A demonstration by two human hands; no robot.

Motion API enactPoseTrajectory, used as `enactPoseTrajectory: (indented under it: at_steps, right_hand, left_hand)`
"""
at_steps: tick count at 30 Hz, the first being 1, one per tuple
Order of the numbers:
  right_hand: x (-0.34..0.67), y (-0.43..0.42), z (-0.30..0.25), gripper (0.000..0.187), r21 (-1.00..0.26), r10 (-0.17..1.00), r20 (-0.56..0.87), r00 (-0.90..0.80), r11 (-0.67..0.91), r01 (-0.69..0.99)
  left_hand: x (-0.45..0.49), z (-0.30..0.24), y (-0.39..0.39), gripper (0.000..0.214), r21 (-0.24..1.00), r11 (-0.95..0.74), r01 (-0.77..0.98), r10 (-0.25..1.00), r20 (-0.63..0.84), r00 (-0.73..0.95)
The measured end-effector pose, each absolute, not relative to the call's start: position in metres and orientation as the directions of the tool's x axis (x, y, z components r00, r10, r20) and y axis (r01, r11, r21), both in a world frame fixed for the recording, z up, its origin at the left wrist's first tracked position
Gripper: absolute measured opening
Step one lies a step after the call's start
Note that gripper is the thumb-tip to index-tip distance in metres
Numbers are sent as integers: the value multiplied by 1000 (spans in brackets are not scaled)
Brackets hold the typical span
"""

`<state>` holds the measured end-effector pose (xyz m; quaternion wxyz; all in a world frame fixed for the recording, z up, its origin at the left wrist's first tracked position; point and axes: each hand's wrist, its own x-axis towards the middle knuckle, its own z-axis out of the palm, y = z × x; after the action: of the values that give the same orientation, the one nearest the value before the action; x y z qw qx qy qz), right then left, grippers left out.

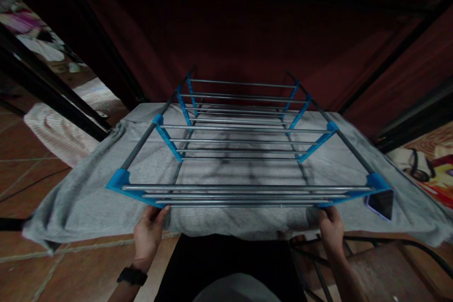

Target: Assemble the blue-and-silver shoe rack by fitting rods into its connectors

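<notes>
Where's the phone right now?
In the head view, the phone lies on the grey cloth at right, beside the near-right blue corner bracket of the rack, farther right than the right hand.

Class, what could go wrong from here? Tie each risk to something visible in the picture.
The phone lies close to the near right blue bracket of the metal-rod rack, so a shift could scratch it.
The creased grey cloth beneath might slide or bunch if the rack is dragged.
The left hand and right hand hold only the near side; with no grip at the far end, the rack could tip if lifted.
</notes>
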<state>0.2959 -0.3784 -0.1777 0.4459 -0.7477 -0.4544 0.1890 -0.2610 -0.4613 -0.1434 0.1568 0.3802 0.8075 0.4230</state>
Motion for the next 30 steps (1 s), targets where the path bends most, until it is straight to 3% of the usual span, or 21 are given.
enactPoseTrajectory:
  at_steps: [13, 19, 24, 28, 30]
  right_hand:
    - [292, -372, -179, 44, -846, 819, 102, 565, -228, 483]
    - [286, -371, -173, 46, -836, 792, 95, 604, -266, 480]
    - [285, -370, -171, 42, -877, 813, 95, 575, -205, 435]
    - [291, -375, -168, 40, -943, 839, 28, 543, -157, 292]
    - [300, -374, -161, 40, -953, 827, 62, 559, -117, 280]
  left_hand:
    - [-270, -138, -456, 52, 736, 414, 535, 776, 23, -631]
    - [-268, -137, -456, 49, 731, 403, 551, 769, 55, -637]
    - [-270, -139, -455, 50, 746, 350, 567, 783, 99, -614]
    - [-281, -141, -455, 54, 800, 344, 491, 816, 4, -578]
    - [-291, -139, -456, 55, 855, 322, 406, 833, -52, -551]
